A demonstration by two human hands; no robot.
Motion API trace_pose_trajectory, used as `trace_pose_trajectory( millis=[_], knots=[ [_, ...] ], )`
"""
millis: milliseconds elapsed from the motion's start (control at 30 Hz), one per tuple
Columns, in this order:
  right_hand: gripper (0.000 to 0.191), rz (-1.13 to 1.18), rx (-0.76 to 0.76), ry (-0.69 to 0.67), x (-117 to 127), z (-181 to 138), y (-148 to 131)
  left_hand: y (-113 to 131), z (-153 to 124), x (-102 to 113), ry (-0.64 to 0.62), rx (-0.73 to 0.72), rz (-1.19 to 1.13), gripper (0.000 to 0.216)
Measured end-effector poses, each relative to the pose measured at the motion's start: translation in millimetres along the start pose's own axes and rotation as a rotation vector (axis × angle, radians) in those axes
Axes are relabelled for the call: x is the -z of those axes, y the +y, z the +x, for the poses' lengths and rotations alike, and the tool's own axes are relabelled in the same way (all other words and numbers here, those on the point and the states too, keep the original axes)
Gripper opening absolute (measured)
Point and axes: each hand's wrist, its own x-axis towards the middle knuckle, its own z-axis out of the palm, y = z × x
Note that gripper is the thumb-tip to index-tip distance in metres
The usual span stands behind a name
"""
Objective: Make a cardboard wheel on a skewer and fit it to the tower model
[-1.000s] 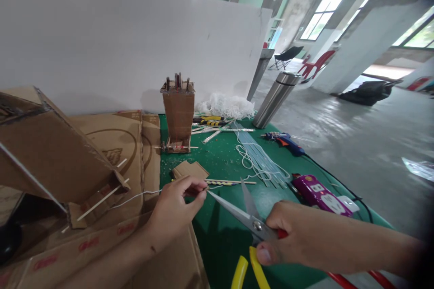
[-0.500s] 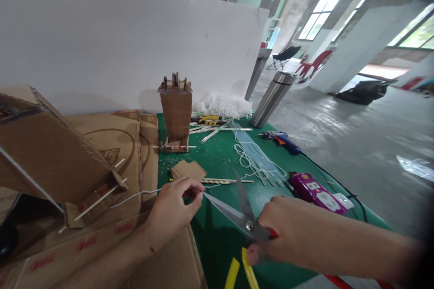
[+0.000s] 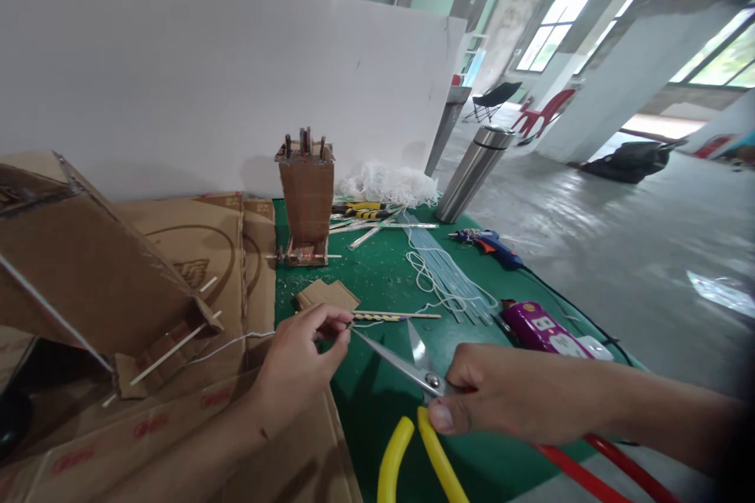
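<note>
My left hand (image 3: 307,354) is pinched, with thumb and forefinger closed at the fingertips. A white string (image 3: 236,344) runs into it from the tilted cardboard structure (image 3: 112,267) on the left. Exactly what lies at the fingertips is partly hidden. My right hand (image 3: 489,393) grips metal scissors (image 3: 406,365), their blades parted. One blade tip points at the left fingertips, very close to them. Below the right hand are yellow curved strips (image 3: 440,460), and red bars (image 3: 581,471) lie lower right; whether they belong to the scissors I cannot tell.
An upright cardboard tower (image 3: 307,204) stands on the green table (image 3: 377,275). Around it are cardboard pieces (image 3: 327,295), a wooden stick (image 3: 421,316), pliers (image 3: 366,210), glue sticks (image 3: 442,259), a steel flask (image 3: 477,173), a glue gun (image 3: 495,246) and a purple package (image 3: 543,330).
The scissor blades have closed a little, the gap between their tips narrowing. My right hand and the scissors have shifted slightly. The yellow strips and red bars show more from below.
</note>
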Motion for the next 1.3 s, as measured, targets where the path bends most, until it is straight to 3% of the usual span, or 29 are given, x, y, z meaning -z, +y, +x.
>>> trace_pose_trajectory(
  millis=[300,633,900,1300],
  knots=[
    [0.071,0.240,0.034,0.003,-14,4,6,1,0,1,0.069,0.033,-0.127,0.012],
    [0.066,0.072,-0.017,0.114,-15,5,-10,-3,4,-2,0.066,0.139,-0.292,0.020],
    [0.063,-0.100,-0.135,0.203,-24,4,-7,-3,6,-3,0.067,0.185,-0.292,0.013],
    [0.059,-0.052,-0.119,0.238,-32,10,-4,0,10,-2,0.084,0.208,-0.336,0.016]
  ],
)
